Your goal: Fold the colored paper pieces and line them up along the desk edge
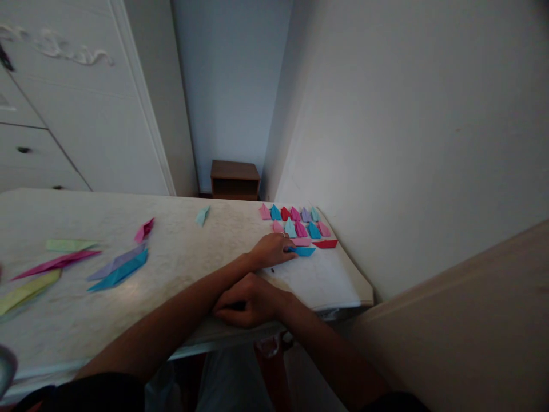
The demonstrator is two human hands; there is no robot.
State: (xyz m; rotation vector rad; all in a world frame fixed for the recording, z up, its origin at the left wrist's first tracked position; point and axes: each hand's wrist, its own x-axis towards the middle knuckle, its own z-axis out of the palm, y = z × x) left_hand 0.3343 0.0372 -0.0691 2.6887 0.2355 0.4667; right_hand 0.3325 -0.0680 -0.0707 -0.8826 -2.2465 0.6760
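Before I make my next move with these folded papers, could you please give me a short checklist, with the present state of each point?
1. Left hand at the long blue paper: ok, it reaches the left end.
2. Long blue paper firmly pinched: cannot tell.
3. Long blue paper clear of the long pink paper behind it: cannot tell; their edges meet in view.
4. Right hand away from the paper rows: ok, curled near the edge of the table.
5. Arms uncrossed: not ok; the right hand overlaps the left forearm in view.
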